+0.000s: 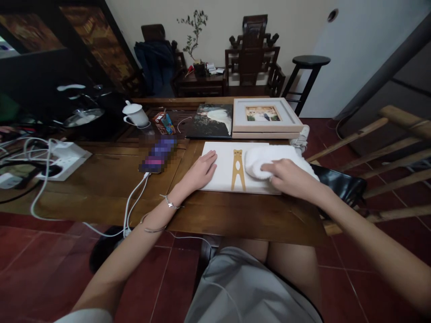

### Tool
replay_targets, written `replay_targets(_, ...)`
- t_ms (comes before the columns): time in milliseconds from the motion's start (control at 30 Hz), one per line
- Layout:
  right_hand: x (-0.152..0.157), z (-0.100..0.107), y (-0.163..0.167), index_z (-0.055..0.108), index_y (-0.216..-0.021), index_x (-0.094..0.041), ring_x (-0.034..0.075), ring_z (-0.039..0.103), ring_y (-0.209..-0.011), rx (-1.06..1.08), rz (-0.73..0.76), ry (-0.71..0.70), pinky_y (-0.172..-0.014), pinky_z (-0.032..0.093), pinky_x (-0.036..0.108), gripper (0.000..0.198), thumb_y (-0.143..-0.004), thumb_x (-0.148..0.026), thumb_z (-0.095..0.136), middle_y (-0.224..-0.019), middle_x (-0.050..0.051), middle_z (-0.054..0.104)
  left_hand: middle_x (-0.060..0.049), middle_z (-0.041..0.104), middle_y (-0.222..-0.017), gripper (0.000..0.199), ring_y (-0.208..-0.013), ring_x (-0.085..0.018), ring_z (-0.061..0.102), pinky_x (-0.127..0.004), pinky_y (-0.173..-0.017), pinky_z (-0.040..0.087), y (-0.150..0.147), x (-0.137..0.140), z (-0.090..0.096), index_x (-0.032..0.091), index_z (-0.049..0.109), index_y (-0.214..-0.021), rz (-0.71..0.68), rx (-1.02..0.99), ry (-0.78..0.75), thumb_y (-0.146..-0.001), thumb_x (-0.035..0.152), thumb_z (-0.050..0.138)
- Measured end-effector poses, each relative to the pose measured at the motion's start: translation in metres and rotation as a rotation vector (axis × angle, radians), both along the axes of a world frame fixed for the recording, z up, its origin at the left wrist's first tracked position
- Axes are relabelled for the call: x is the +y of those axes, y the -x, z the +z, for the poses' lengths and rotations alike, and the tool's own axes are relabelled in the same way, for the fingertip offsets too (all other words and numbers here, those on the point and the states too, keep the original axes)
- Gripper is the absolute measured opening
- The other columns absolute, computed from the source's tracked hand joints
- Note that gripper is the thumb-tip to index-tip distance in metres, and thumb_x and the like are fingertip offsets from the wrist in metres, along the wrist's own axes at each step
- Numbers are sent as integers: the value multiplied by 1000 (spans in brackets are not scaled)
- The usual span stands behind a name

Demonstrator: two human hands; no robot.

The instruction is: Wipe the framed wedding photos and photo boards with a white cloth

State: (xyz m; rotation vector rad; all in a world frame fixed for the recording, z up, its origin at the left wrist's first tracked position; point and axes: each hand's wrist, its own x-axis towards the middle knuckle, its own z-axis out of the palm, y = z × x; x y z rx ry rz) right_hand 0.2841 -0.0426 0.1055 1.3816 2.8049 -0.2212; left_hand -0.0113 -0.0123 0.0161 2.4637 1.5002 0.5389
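the left hand (204, 169) lies palm down on a white board (220, 181), near its left end, fingers loosely together and released, gripping nothing. the right hand (285, 177) has its fingers curled into a bunched white towel (281, 152), grasping it over the right part of the board; the towel spreads past the board's right edge. between the left hand and the towel is a gold bear shape (237, 158) with two long legs; from this angle i can't quite tell whether it is printed on the board or lying on it. the board rests on a brown wooden table (242, 215), close to the person's lap.

just behind the board are a dark picture (215, 119) with a white bird-like shape and, to its right, a pale picture frame (239, 114). farther left are a small drink carton (164, 123), a white lidded cup (136, 115) and a phone (157, 154), its screen blurred out, with a white cable (129, 202) at its near end. a white power strip (70, 161) sits at far left.
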Motion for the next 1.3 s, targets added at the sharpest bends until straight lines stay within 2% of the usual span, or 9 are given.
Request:
replay_targets(133, -46, 3, -8, 60, -82, -21, 23, 59, -79, 65, 127, 137, -74, 37, 32, 26, -72, -4, 43, -80, 7, 62, -19, 43, -157, 49, -148, -30, 37, -53, -121, 33, 0, 0, -1, 7, 51, -142, 4, -6, 0, -100, 27, 36)
replay_targets(233, -53, -1, -14, 58, -81, -21, 25, 59, -83, 93, 136, 153, -76, 39, 33, 24, -70, -4, 44, -85, 8, 62, -19, 43, -157, 48, -148, -30, 37, -53, -121, 32, 1, 1, -1, 8, 51, -142, 2, -15, 2, -100, 27, 37)
replay_targets(500, 22, -22, -15, 62, -85, -20, 31, 61, -98, 147, 80, 47, -85, 44, 39, 20, -73, -12, 49, -90, 10, 61, -20, 43, -156, 50, -148, -31, 37, -53, -121, 32, 2, 2, -3, 6, 52, -141, -8, -9, -15, -100, 28, 36)
replay_targets(700, 74, -36, -6, 61, -105, -17, 35, 39, -140, 221, 92, -33, -105, 37, 47, 32, -77, -12, 47, -141, 17, 52, -19, 45, -155, 49, -147, -30, 38, -51, -121, 33, 3, 2, -3, 6, 53, -140, -17, -12, -32, -100, 28, 36)
replay_targets(800, 80, -32, -1, 58, -103, -17, 36, 52, -124, 136, 54, -46, -95, 41, 45, 30, -79, -11, 42, -126, 20, 61, -20, 45, -155, 51, -147, -30, 38, -50, -122, 32, 3, 1, -2, 4, 53, -140, -19, -7, -30, -100, 29, 35)
replay_targets(900, 70, -24, 1, 57, -96, -18, 31, 61, -92, 34, 39, -69, -80, 43, 40, 24, -81, -12, 40, -99, 15, 65, -20, 44, -155, 51, -147, -31, 38, -51, -121, 33, 3, 1, -1, 4, 53, -140, -17, -8, -22, -100, 29, 35)
replay_targets(1000, 45, -18, -2, 58, -92, -19, 28, 61, -82, -15, 54, -74, -76, 42, 38, 21, -80, -12, 41, -90, 12, 64, -20, 44, -156, 50, -147, -31, 38, -52, -121, 33, 3, 1, -1, 5, 52, -141, -19, -13, -16, -100, 29, 36)
replay_targets(1200, -33, -11, -12, 64, -90, -19, 33, 56, -126, 75, 145, 9, -100, 43, 43, 27, -74, -6, 47, -122, 17, 67, -19, 43, -157, 49, -148, -30, 36, -53, -121, 32, 2, 0, 1, 8, 52, -141, -17, -19, -1, -100, 29, 36)
replay_targets(1300, -63, -4, -16, 67, -90, -20, 35, 55, -130, 91, 169, 99, -102, 44, 47, 29, -71, -7, 50, -128, 18, 66, -20, 43, -157, 49, -148, -31, 36, -53, -121, 31, 1, -1, 2, 7, 52, -141, -12, -15, 3, -100, 28, 36)
